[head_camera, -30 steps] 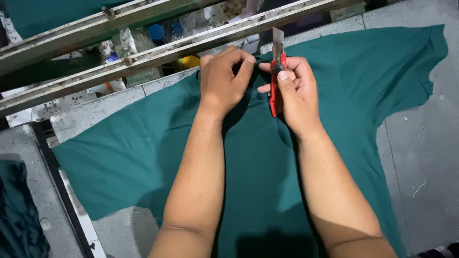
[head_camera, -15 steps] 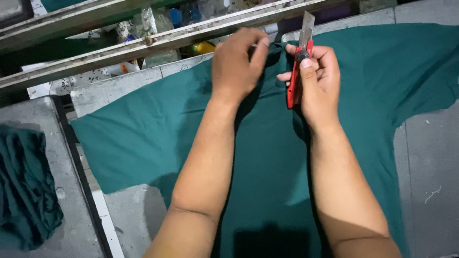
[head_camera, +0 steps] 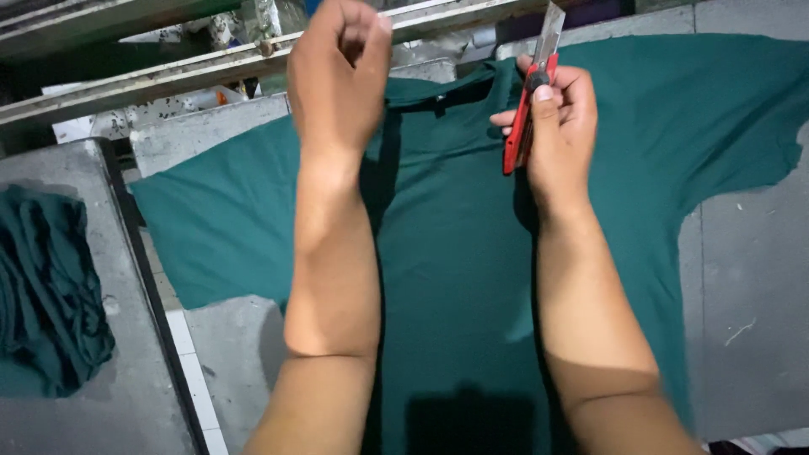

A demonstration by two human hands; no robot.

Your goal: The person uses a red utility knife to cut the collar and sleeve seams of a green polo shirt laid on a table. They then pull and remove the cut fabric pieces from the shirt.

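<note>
Red-handled utility knife [head_camera: 526,118] with an extended silver blade stands nearly upright in the upper right-centre of the frame, its blade tip pointing toward the top edge. The right hand [head_camera: 560,126] grips it: the fingers are curled round the red plastic handle and the thumb lies pressed along its front side. The right forearm runs up from the lower right of the frame, wrist straight, the hand hovering just over the collar area of a dark green cotton T-shirt [head_camera: 455,253] spread flat across the grey concrete tabletop [head_camera: 750,278].

The left hand [head_camera: 337,72] is raised in the upper centre of the frame, back of the hand toward the camera, fingers bunched together and bent downward in a loose clench; whether they pinch anything cannot be told. Its forearm rises from the bottom centre, lying over the shirt's left half.

The shirt's neck opening sits between the two hands, near the upper middle. A crumpled dark green cloth bundle [head_camera: 46,286] lies on a separate grey slab at the left edge. Worn grey metal rails [head_camera: 152,76] cross the upper left of the frame.
</note>
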